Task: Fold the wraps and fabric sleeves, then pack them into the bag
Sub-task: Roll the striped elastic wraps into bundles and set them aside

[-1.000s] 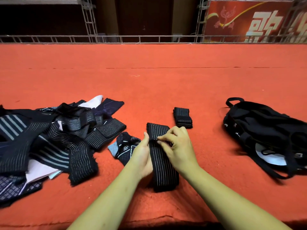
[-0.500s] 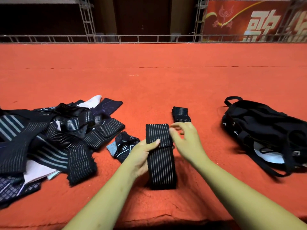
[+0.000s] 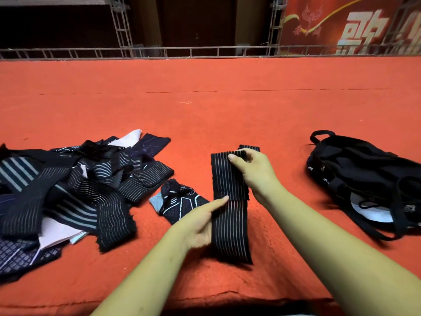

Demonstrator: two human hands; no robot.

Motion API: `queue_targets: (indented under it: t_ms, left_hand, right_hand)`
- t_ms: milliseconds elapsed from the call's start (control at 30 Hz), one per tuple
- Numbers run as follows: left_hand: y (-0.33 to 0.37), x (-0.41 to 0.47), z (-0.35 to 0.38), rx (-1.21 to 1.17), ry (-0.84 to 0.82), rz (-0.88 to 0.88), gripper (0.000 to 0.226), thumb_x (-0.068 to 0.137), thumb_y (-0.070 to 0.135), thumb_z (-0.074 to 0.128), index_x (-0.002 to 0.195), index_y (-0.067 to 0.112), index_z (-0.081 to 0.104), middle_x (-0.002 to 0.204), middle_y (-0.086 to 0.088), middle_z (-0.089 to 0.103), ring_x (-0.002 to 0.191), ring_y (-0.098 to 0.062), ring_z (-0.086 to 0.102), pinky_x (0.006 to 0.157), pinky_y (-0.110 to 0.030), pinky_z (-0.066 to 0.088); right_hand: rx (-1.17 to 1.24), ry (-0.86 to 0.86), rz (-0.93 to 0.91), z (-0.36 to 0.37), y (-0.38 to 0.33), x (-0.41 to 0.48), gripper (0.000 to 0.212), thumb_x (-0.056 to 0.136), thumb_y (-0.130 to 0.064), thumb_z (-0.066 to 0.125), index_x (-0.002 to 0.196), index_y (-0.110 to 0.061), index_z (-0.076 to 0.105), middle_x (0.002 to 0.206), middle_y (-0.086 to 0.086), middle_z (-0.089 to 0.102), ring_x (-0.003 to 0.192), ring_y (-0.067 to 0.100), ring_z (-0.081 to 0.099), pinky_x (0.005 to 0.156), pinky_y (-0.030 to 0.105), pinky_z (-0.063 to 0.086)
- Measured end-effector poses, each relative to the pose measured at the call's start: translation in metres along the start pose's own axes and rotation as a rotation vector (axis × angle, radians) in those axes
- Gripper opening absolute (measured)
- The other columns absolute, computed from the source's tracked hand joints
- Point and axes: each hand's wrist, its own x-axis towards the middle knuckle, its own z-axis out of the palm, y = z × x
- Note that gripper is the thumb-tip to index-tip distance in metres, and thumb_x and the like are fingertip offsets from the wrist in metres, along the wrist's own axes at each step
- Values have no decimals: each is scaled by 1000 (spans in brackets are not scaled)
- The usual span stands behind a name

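While the right hand (image 3: 255,174) pinches the far end of the striped elastic wrap (image 3: 230,224) between thumb and curled fingers, the left hand (image 3: 200,222) grips the strip's left edge. Its thumb lies on top, at the line where the upper layer ends, and its fingers are out of sight beneath. The wrap runs lengthwise over the red carpet (image 3: 205,110) between the two hands. To fold it well, I judge the left thumb should press down as the hinge. The right hand should then bring its end over so edges and stripes line up, and flatten the crease. A folded wrap (image 3: 249,147) sits just beyond the right hand. The black bag (image 3: 364,179) lies well out to that hand's right, and the unfolded pile (image 3: 68,190) lies out past the left hand.
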Motion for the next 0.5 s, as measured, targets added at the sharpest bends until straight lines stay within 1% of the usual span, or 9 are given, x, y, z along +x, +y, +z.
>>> queue_targets:
  t_ms: [67, 133, 200, 267, 333, 367, 433, 500]
  left_hand:
    - [2, 4, -4, 4, 41, -40, 32, 94, 36, 61, 96, 6, 73, 94, -12, 74, 79, -23, 73, 79, -35, 59]
    - [6, 8, -4, -53, 95, -28, 35, 99, 35, 52, 96, 5, 70, 88, -12, 74, 73, -24, 73, 76, -37, 57]
    - [12, 10, -1, -145, 117, 12, 40, 103, 32, 43, 102, 1, 68, 90, -16, 74, 74, -27, 74, 79, -41, 54]
    - [18, 11, 0, -223, 122, 58, 44, 105, 31, 38, 108, -1, 67, 97, -19, 73, 83, -31, 73, 84, -46, 52]
    - [22, 12, 1, -281, 143, 95, 45, 104, 33, 37, 109, -1, 66, 103, -23, 71, 96, -36, 68, 92, -51, 49]
    - [23, 14, 0, -316, 150, 112, 48, 104, 35, 36, 111, -2, 65, 108, -26, 69, 103, -38, 65, 95, -53, 46]
    - [23, 16, -1, -368, 159, 134, 62, 105, 45, 28, 122, -6, 60, 122, -32, 63, 116, -44, 59, 103, -58, 42]
    - [20, 20, -4, -387, 145, 142, 76, 103, 58, 23, 129, -5, 57, 128, -32, 59, 123, -47, 55, 109, -60, 37]
  right_hand:
    - [54, -9, -44, -1, -5, -1, 10, 92, -12, 67, 83, -17, 67, 80, -5, 67, 74, 6, 61, 67, 21, 47]
    - [95, -28, -76, -5, -6, -4, 11, 90, -8, 68, 86, -18, 68, 82, -3, 67, 77, 9, 60, 70, 25, 47]
    - [110, -74, -83, -10, -4, -11, 10, 90, -7, 68, 90, -16, 70, 82, -3, 67, 78, 10, 59, 70, 26, 45]
    - [99, -110, -68, -14, 0, -23, 11, 89, -5, 68, 92, -15, 72, 82, -4, 67, 77, 6, 59, 70, 20, 45]
    - [109, -143, -50, -15, 7, -38, 10, 88, 1, 67, 96, -5, 70, 82, -4, 66, 70, -3, 59, 66, 10, 44]
    - [105, -156, -37, -15, 12, -45, 11, 88, 4, 66, 97, -1, 69, 81, -2, 65, 67, -5, 58, 64, 8, 44]
    - [94, -173, 13, -14, 27, -56, 12, 87, 5, 65, 98, 2, 68, 78, 0, 65, 62, -4, 57, 59, 8, 44]
    - [71, -179, 48, -13, 40, -62, 12, 87, 4, 66, 96, -3, 70, 76, -5, 66, 60, -2, 56, 57, 10, 44]
